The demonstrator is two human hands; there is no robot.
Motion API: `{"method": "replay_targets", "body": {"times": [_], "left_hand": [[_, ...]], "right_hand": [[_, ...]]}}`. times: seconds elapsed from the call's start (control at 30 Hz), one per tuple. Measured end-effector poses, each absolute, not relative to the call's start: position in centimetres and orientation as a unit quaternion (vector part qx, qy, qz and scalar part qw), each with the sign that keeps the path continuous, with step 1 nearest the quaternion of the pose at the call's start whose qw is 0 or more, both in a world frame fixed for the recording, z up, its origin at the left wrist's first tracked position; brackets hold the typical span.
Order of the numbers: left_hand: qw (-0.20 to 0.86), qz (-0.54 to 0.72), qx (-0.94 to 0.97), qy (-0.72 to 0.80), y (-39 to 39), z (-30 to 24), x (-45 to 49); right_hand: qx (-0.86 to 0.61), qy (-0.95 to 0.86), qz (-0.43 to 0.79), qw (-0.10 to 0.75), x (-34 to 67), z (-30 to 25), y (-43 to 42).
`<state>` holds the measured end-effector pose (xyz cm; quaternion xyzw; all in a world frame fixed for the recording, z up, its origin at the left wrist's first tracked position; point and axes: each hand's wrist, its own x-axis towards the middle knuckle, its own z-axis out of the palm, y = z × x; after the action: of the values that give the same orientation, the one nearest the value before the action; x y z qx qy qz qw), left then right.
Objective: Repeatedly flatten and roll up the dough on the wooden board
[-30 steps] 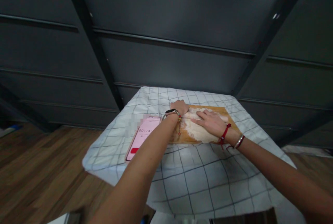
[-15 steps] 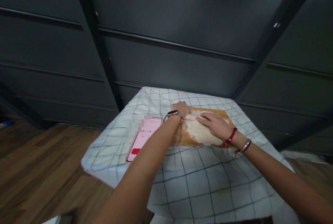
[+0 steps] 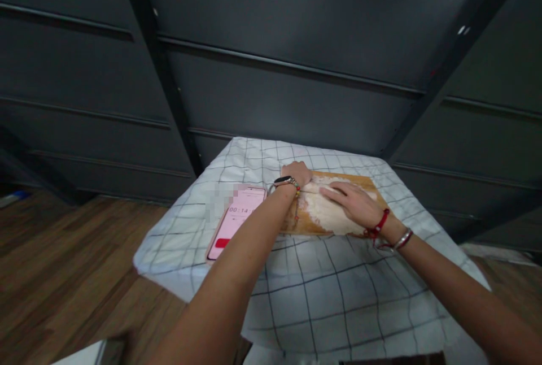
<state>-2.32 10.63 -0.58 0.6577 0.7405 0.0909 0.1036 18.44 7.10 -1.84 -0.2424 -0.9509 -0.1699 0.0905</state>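
A pale, floury sheet of dough [image 3: 326, 215] lies spread on a wooden board [image 3: 313, 229], with floury smears around it. My right hand [image 3: 353, 202] rests flat on the dough, fingers stretched out to the left. At the board's far left corner, my left hand [image 3: 297, 173] is closed with its knuckles up, right by the dough's left end. Its fingertips are hidden, so what they grip cannot be made out. A watch and beads circle my left wrist; red cords and a silver bracelet are on my right.
A pink phone [image 3: 235, 224] showing a timer lies left of the board, partly covered by my left forearm. Beneath everything is a white checked cloth [image 3: 322, 286] on a small table. Dark panels [image 3: 279, 99] stand behind it, and wooden floor [image 3: 101, 274] shows at the left.
The view has shifted slightly. Both hands keep almost the same places at the board, the left one closed and the right one flat on the dough.
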Motion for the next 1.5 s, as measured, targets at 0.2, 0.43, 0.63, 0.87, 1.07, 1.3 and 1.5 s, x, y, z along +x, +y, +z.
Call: {"method": "replay_targets", "body": {"times": [0.2,0.43,0.63,0.87,1.07,1.3,1.5], "left_hand": [[0.109,0.087,0.656,0.742,10.7,-0.5,-2.3],[0.106,0.079,0.665,0.735,10.4,-0.3,-2.3],[0.101,0.087,0.666,0.734,9.9,0.0,-2.2],[0.097,0.097,0.656,0.742,10.2,-0.4,-2.3],[0.105,0.081,0.657,0.742,10.1,-0.1,-2.2],[0.081,0.088,0.67,0.732,10.0,-0.5,-2.4],[0.031,0.092,0.714,0.693,9.4,-0.9,-2.4]], "right_hand": [[-0.242,-0.95,-0.17,0.101,18.4,-1.9,7.0],[-0.256,-0.948,-0.173,0.073,18.4,-2.0,6.6],[-0.253,-0.951,-0.151,0.089,18.4,-2.3,6.9],[-0.257,-0.954,-0.095,0.121,18.7,-2.3,7.2],[-0.258,-0.955,-0.082,0.118,18.6,-2.7,7.1],[-0.331,-0.912,-0.012,0.242,20.3,-1.0,8.6],[-0.474,-0.878,-0.024,0.067,20.2,-1.4,11.6]]}}
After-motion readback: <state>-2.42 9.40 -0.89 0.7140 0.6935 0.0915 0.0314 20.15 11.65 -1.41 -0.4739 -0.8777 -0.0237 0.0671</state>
